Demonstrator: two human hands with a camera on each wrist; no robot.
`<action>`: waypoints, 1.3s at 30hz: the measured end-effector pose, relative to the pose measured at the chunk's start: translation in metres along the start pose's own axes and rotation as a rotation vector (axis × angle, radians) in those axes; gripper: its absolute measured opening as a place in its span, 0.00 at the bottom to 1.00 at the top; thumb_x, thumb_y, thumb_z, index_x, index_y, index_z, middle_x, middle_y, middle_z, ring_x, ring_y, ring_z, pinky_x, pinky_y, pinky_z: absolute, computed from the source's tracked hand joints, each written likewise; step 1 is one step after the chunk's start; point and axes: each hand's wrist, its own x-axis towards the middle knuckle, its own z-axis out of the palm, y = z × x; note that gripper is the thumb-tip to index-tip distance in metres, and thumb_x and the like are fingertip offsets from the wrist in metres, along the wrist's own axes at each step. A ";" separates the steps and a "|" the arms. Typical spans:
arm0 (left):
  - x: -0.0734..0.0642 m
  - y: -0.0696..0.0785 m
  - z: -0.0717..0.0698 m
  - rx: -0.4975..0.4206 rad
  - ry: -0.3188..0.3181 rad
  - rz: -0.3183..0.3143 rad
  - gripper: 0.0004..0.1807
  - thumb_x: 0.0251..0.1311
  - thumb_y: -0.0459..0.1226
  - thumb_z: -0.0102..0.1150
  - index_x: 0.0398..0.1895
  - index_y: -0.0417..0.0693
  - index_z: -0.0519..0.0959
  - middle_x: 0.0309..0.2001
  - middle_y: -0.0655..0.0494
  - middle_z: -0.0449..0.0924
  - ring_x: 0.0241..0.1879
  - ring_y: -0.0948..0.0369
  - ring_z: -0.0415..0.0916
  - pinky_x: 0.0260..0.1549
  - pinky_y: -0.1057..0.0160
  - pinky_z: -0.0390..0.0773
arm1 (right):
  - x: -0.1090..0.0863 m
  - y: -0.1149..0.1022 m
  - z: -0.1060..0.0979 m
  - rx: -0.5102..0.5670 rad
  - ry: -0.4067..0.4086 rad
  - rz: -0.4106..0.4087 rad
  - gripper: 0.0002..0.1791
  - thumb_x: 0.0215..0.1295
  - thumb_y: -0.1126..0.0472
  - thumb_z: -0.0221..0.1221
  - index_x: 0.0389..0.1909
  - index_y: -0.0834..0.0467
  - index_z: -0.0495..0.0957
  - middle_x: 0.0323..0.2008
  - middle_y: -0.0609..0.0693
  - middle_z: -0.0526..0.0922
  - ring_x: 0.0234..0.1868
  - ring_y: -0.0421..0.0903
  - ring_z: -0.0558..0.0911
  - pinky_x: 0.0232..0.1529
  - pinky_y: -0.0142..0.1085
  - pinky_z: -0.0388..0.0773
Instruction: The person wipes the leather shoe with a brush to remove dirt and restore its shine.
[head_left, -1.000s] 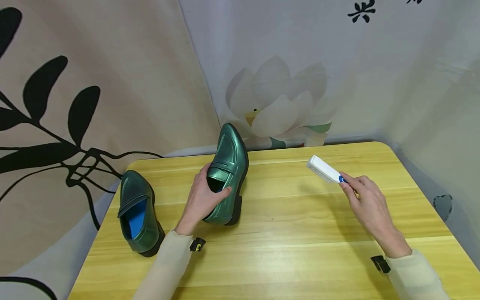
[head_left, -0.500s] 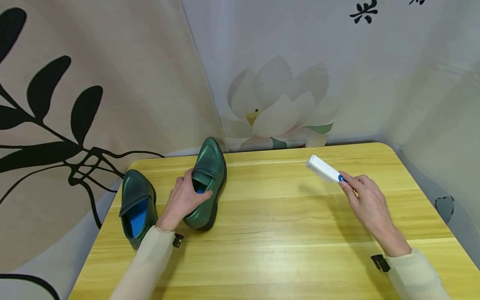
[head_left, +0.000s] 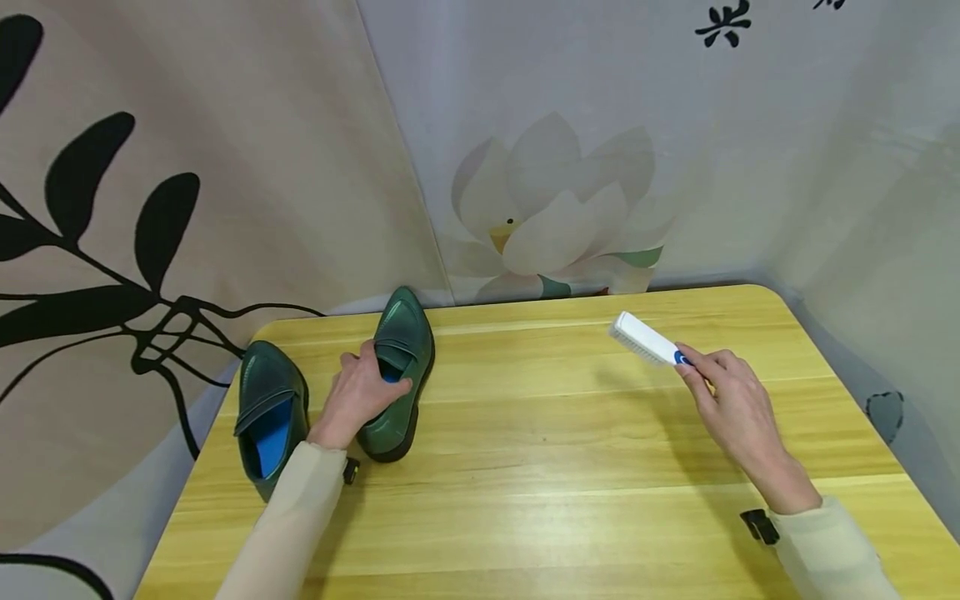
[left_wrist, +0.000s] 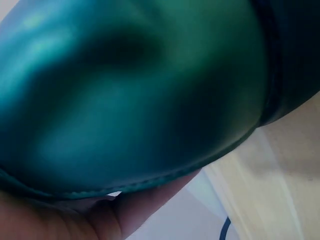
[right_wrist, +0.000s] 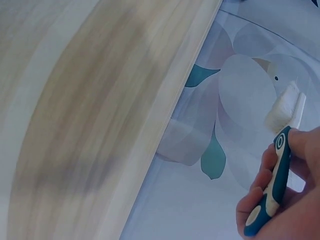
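Note:
My left hand (head_left: pixel 356 396) grips a shiny green loafer (head_left: pixel 405 333) by the sides of its opening, thumb on the right side and fingers on the left. Its heel end fills most of the left wrist view as green leather (left_wrist: pixel 125 110). Left of it stands the matching loafer (head_left: pixel 272 400), blue insole showing, its heel partly behind my left sleeve. My right hand (head_left: pixel 738 412) holds a white brush (head_left: pixel 647 338) above the table's right side, bristles facing down and left. In the right wrist view, fingers curl round the brush's blue and white handle (right_wrist: pixel 272 187).
Both shoes are at the left of a yellow wooden table (head_left: pixel 555 500) with a rounded far right corner. Behind the table hangs a pale curtain (head_left: pixel 570 100) with printed leaves and a flower. Each sleeve cuff carries a small black clip.
My left hand has moved the held loafer left and down, close beside the other loafer. The right hand and brush have hardly moved.

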 end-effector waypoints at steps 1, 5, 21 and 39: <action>0.001 0.000 0.000 0.003 -0.007 -0.006 0.55 0.64 0.54 0.64 0.79 0.29 0.48 0.66 0.17 0.57 0.54 0.27 0.71 0.54 0.32 0.74 | 0.000 0.000 0.000 0.000 -0.002 0.001 0.19 0.73 0.64 0.63 0.62 0.63 0.81 0.36 0.56 0.79 0.29 0.47 0.67 0.27 0.38 0.62; 0.002 0.001 -0.002 0.007 -0.051 -0.027 0.57 0.64 0.56 0.64 0.79 0.27 0.45 0.67 0.16 0.54 0.58 0.25 0.69 0.57 0.31 0.71 | -0.001 -0.001 0.001 -0.004 -0.004 0.003 0.19 0.73 0.64 0.63 0.62 0.64 0.82 0.36 0.57 0.80 0.30 0.48 0.68 0.27 0.39 0.63; -0.048 -0.052 -0.026 0.064 0.460 0.119 0.46 0.66 0.50 0.67 0.74 0.27 0.61 0.72 0.21 0.54 0.71 0.26 0.53 0.68 0.25 0.46 | -0.001 -0.005 0.004 0.001 -0.013 -0.012 0.19 0.72 0.65 0.64 0.62 0.63 0.82 0.35 0.55 0.79 0.30 0.47 0.67 0.27 0.38 0.62; -0.077 -0.121 -0.054 0.161 -0.055 -0.327 0.67 0.64 0.60 0.62 0.77 0.22 0.31 0.66 0.06 0.44 0.62 0.16 0.53 0.54 0.22 0.62 | 0.000 -0.007 0.007 -0.004 -0.011 -0.038 0.20 0.70 0.66 0.65 0.62 0.63 0.82 0.35 0.55 0.79 0.30 0.47 0.68 0.28 0.38 0.62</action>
